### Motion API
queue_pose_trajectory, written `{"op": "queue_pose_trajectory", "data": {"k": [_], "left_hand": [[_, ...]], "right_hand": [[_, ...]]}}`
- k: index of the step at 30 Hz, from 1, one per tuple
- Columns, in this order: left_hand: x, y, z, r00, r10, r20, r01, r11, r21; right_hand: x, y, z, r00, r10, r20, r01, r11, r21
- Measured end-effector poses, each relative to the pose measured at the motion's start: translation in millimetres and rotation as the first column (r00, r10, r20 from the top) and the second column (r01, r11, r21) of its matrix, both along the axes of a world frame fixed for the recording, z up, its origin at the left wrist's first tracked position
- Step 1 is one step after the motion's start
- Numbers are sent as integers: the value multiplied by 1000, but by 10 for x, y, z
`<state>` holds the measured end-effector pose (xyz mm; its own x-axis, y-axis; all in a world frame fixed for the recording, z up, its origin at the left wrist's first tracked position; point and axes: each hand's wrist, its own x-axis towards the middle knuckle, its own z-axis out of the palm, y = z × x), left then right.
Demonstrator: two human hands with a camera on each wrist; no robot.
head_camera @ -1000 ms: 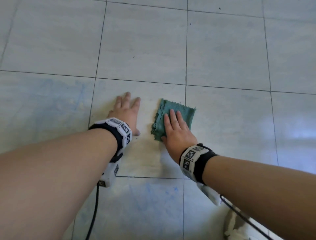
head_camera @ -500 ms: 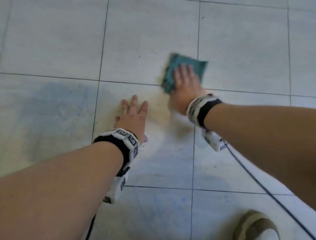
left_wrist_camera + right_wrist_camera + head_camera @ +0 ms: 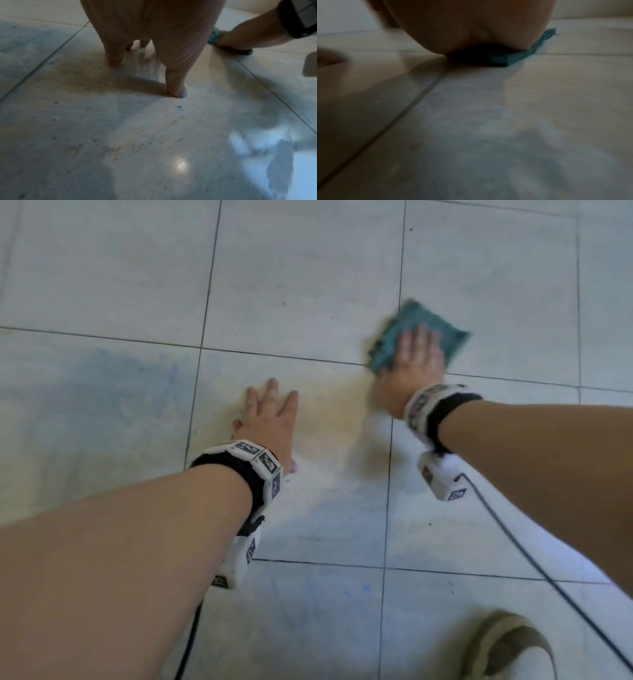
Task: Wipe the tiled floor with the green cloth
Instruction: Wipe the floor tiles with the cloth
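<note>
Item one, our left hand: grip slack, fingers straight and spread flat on the tiled floor, holding nothing, placed there, we judge, to prop our weight while we lean forward. Item two, our right hand: grip likewise unclenched, palm and straight fingers pressing the green cloth down where grout lines cross, toward the floor's far right, so that it drags flat. Item three, a cable and a blurred shoe-like shape at the floor's near right corner, untouched.
</note>
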<state>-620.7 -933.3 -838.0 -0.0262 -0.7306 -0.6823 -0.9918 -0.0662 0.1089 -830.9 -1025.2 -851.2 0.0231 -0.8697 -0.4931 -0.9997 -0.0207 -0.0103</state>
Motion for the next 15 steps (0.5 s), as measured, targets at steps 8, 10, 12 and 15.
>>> {"op": "queue_pose_trajectory", "data": {"k": [8,10,12,15], "left_hand": [[39,-1,3,999,25,-24,-25,1000,0],[33,3,6,999,25,-19,-25,1000,2],[41,2,3,999,21,-25,-21,1000,0],[42,-22,5,1000,7,-22,-7,1000,5]], "right_hand": [[-226,1009,86,894,448,29,-448,884,136],[-512,847,123,963,271,-12,-267,954,135],[-582,562,97,991,131,-5,-130,987,92],[-367,155,90,996,73,57,-77,995,70]]}}
